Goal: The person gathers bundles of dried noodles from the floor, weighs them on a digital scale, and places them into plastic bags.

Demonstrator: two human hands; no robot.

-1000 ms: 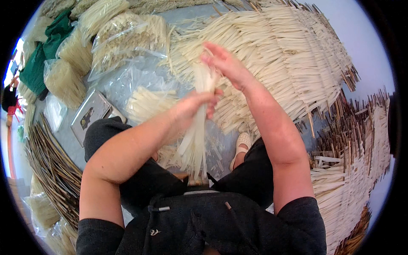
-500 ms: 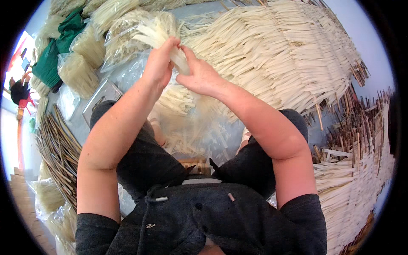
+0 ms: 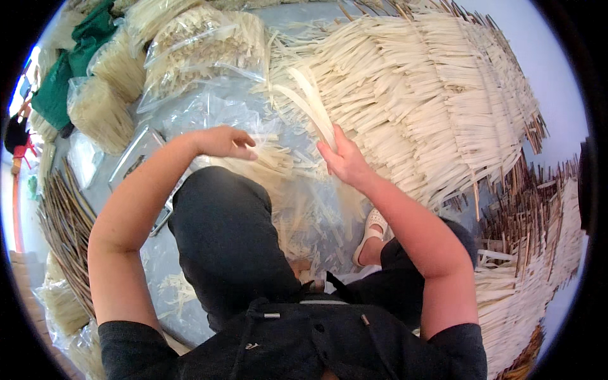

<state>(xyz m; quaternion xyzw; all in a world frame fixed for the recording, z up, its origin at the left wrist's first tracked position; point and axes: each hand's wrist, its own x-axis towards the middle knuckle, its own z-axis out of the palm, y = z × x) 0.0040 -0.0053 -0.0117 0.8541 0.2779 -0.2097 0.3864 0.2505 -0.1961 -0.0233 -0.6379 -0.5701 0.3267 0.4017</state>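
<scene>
In the head view the person sits with dark-trousered knees drawn up, both bare forearms reaching away from the body; the right hand is raised at the centre, its fingers closed round the near end of a few pale flat strips that curve up and away to the far left; those strips lie against the near edge of the big fanned heap of pale strips, which fills the far right of the scene; the left hand hovers to the left, fingers loosely curled and pointing right, with nothing gripped that can be seen; its fingertips are just over a small loose pile of short strips that lies on a clear plastic sheet between the two hands. Far left stand clear bags packed with strips, with a green cloth beyond them; a fan of darker brown sticks runs along the left edge, and more brown sticks lie to the right; a white shoe shows near the right knee.
</scene>
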